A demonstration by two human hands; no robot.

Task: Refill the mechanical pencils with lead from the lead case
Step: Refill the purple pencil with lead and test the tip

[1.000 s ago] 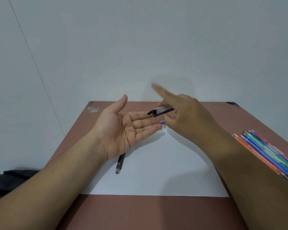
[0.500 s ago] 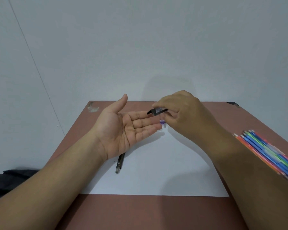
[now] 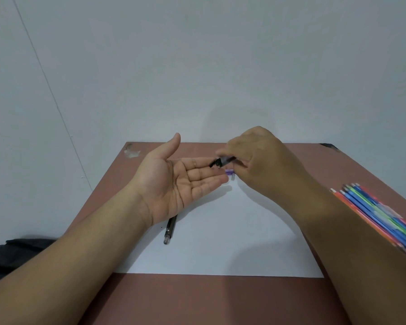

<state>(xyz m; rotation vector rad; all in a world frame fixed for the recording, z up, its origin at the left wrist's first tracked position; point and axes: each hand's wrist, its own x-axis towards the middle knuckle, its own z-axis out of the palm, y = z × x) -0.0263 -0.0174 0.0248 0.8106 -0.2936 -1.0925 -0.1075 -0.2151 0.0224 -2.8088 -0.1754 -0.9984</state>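
From the head camera, the right hand (image 3: 256, 160) pinches the lead case (image 3: 223, 161) between curled fingers, holding it roughly level with its dark open end pointing toward the other hand. That end hangs just above the fingertips of the left hand (image 3: 181, 181), which lies palm up with straight, relaxed fingers and the thumb raised, holding nothing that can be made out; whether any lead has landed on the palm is too fine to tell. Just below the pinched case, near the left fingertips, a small purple piece (image 3: 229, 171) shows, partly hidden. Under the left wrist, on the near side of the grip, a dark mechanical pencil (image 3: 170, 228) lies on a white sheet of paper (image 3: 220, 242) spread over the brown table (image 3: 197, 299). Well off to the right of the grip, behind the right forearm, a bundle of coloured mechanical pencils (image 3: 375, 214) rests on the table.
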